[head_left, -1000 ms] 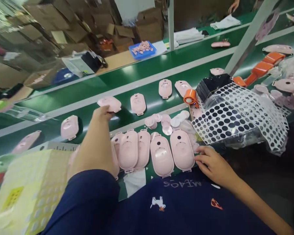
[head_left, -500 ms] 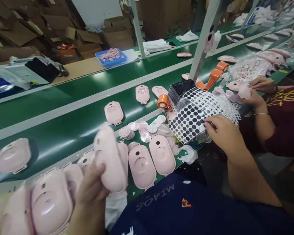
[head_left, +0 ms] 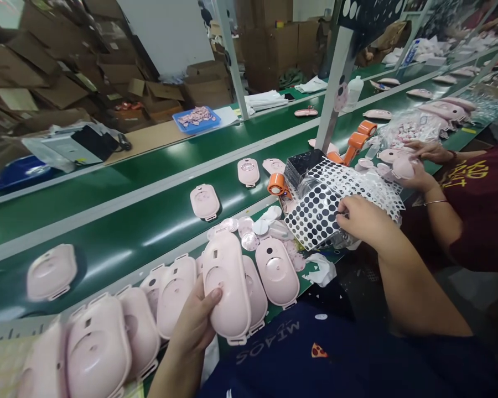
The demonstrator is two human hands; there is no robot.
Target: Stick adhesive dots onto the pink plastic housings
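Observation:
My left hand grips a pink oval plastic cover, its thumb on the front face, in front of other covers. This cover has a small rectangular slot near its top. My right hand is pinched at the right edge of a white sheet of black round stickers; whether a sticker is between the fingertips is too small to tell. A pink cover with a black dot lies between my hands. More pink covers stand in a row at the left.
A green conveyor carries spaced pink covers. Behind the sticker sheets are an orange tape dispenser and a black stack. Another person's hands work at the right. A metal post rises beyond the stickers.
My left hand has moved right with the cover, now over the dotted covers. My right hand stays at the sticker sheet, slightly shifted left. The view has shifted, and another cover shows behind my left hand.

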